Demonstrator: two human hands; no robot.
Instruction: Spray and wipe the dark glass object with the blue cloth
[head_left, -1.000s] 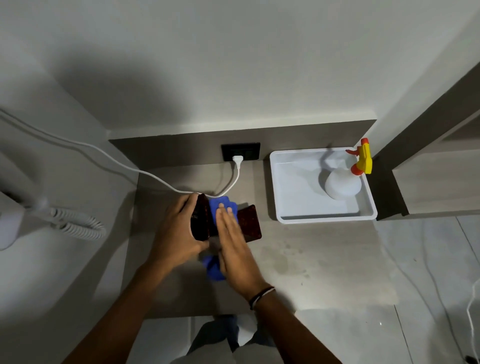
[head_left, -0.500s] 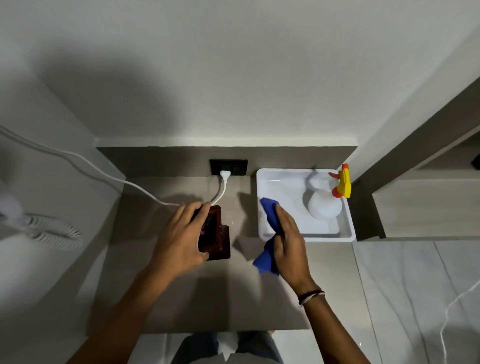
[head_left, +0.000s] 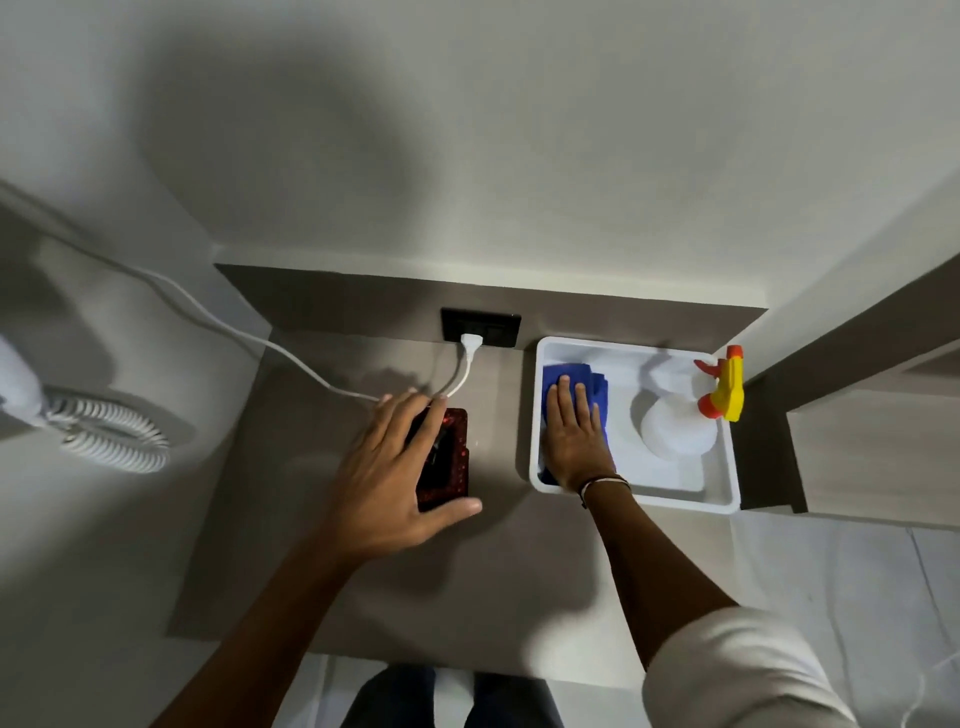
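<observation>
Head view: your right hand (head_left: 574, 436) has moved into the white tray (head_left: 724, 501), fingers flat and together on the blue cloth (head_left: 566, 375), beside the spray bottle (head_left: 675, 434). Your left hand (head_left: 387, 478), fingers spread, covers the dark glass object (head_left: 454, 457) on the counter (head_left: 493, 571), near a white cable (head_left: 291, 353).

White cable (head_left: 291, 353) in black wall socket (head_left: 480, 327)

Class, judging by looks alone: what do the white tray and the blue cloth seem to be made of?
White tray: probably moulded plastic, given its smooth, slightly glossy walls and rounded corners. Blue cloth: soft woven or microfibre fabric, matte, folded and bunched under the right hand.
</observation>
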